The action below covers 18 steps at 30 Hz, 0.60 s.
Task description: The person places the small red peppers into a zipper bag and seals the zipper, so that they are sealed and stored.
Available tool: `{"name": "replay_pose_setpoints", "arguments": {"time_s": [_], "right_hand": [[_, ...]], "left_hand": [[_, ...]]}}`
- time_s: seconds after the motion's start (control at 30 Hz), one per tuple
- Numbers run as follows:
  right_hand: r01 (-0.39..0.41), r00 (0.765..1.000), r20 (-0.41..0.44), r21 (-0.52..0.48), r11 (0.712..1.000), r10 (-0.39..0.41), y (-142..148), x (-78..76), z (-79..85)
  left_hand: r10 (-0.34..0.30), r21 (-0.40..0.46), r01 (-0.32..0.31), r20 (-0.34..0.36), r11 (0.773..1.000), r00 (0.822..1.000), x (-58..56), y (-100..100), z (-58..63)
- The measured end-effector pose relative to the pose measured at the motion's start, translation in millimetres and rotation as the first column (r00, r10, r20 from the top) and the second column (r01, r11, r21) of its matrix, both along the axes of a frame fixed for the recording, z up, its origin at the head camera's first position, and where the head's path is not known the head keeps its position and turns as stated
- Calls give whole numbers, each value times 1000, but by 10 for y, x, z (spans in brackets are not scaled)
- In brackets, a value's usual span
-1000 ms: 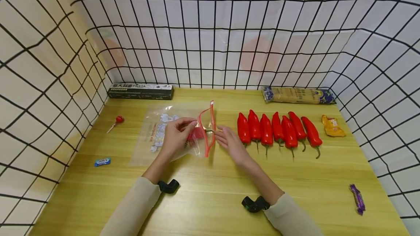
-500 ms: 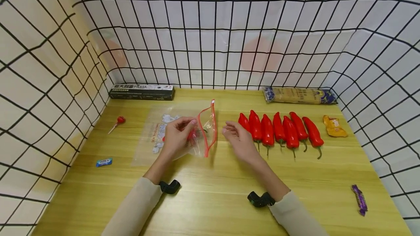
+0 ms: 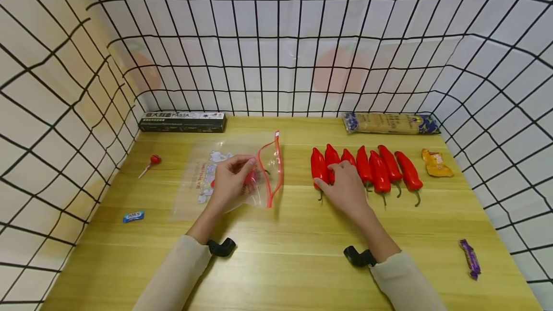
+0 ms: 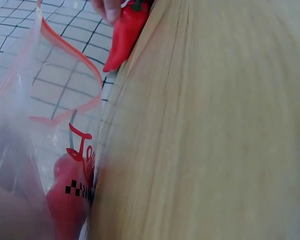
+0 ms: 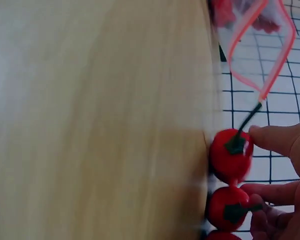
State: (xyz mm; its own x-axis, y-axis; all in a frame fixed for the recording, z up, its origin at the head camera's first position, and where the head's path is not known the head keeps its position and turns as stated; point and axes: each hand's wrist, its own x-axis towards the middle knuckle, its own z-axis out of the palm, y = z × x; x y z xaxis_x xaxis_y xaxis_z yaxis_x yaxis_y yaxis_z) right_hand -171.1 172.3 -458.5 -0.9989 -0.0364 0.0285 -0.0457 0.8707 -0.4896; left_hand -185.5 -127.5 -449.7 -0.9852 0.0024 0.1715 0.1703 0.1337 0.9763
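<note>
In the head view my left hand (image 3: 229, 181) pinches the upper side of a clear zip bag (image 3: 183, 203) near its mouth. The red zip edge (image 3: 281, 167) gapes to the right. Inside the bag lies a red pepper (image 4: 65, 197), its stem toward the opening. My right hand (image 3: 347, 191) is at the left end of a row of red peppers. Its thumb and fingers lie on either side of the leftmost pepper (image 3: 318, 162), gripping it; the thumb touches it near the stem in the right wrist view. Fingers partly cover the neighbouring pepper (image 3: 330, 152).
More red peppers (image 3: 380, 172) continue the row rightward. A black pasta box (image 3: 183, 123) and a pasta packet (image 3: 390, 124) lie at the back by the black wire grid. A lollipop (image 3: 154, 159), blue sweet (image 3: 133, 216), orange packet (image 3: 436, 163) and purple sweet (image 3: 470, 259) lie toward the sides.
My right hand has moved right from the bag's mouth to the leftmost pepper in the row. The pepper in the bag has slid deeper in. My left hand keeps its hold on the bag.
</note>
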Motion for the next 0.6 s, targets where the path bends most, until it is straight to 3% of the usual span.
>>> {"name": "replay_pose_setpoints", "arguments": {"time_s": [0.27,0.37,0.5,0.6], "right_hand": [[-48,999,-19,140,989,51,-114,-1,22],[-73,997,6,157,985,73,-140,4,25],[-69,998,15,98,993,68,-147,7,19],[-50,999,-2,4,999,50,-129,6,34]], "left_hand": [[-12,-2,12,3,1000,1000,-4,-23,-18],[-10,5,10,4,1000,1000,-49,-39,-109],[-2,15,2,7,1000,1000,-124,-57,-250],[5,4,-5,2,1000,1000,-135,-65,-284]]}}
